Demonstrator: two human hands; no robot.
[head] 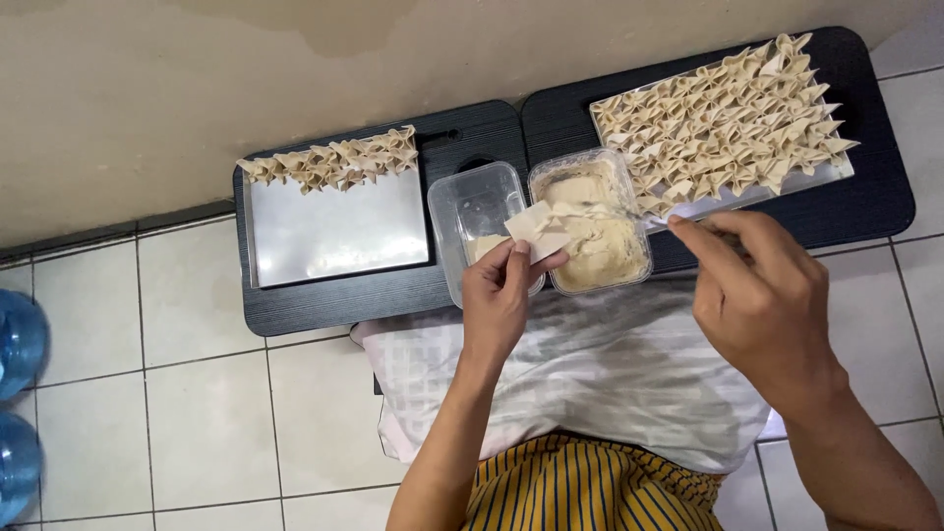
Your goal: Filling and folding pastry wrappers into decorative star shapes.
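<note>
The left hand pinches a thin, pale square wrapper of dough between thumb and fingertips, holding it flat above the gap between 2 clear plastic tubs. The right hand is curled around a slim utensil whose far end lies in the creamy beige filling of the right tub; the filling looks thick and pasty, smeared against the translucent walls. The left tub is rectangular with rounded corners and shows only a little pale content at its near end.

Both tubs stand on 2 low black tables with a fine-grained matte surface, set side by side against a beige wall. On the left table sits a shiny metal tray with 1 row of folded dumplings along its far edge, each pleated into pointed, winged shapes. A second tray on the right table is packed with the same folded pieces. A white checked cloth covers the lap above striped yellow fabric. White floor tiles surround the tables.
</note>
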